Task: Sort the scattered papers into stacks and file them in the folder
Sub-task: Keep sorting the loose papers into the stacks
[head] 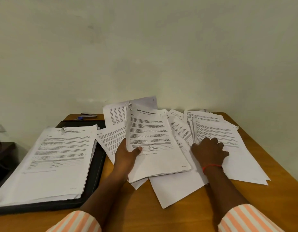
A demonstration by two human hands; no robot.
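Observation:
My left hand (pixel 126 154) grips a stapled bundle of printed pages (pixel 155 141) by its left edge, thumb on top, lifted and tilted above the table. My right hand (pixel 209 152) rests on the scattered papers (pixel 220 131) to the right, fingers curled at the edge of a sheet. More loose sheets (pixel 111 138) lie fanned under and behind the bundle. On the left, a thick sorted stack (pixel 54 158) lies on an open black folder (pixel 94 173).
The wooden table (pixel 178 218) stands against a pale wall. A pen and a blue-tipped item (pixel 85 116) lie at the back left, behind the folder. A dark piece of furniture (pixel 2 153) stands past the table's left edge. Bare wood shows along the front.

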